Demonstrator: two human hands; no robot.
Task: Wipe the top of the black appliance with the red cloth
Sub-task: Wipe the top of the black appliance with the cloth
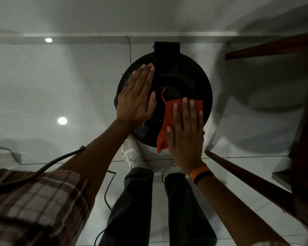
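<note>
A round black appliance (188, 80) stands on the floor in front of my feet, with a black block at its far edge. My left hand (136, 96) lies flat on the left side of its top, fingers together and pointing away from me. A red cloth (168, 119) is spread over the near right part of the top, one corner hanging off the near rim. My right hand (186, 132) presses flat on that cloth, fingers slightly spread.
Dark wooden furniture legs (252, 181) slant in close on the right, another (274, 46) at upper right. A black cable (43, 170) crosses my left sleeve and trails along the glossy tiled floor (60, 77). A wall runs behind the appliance.
</note>
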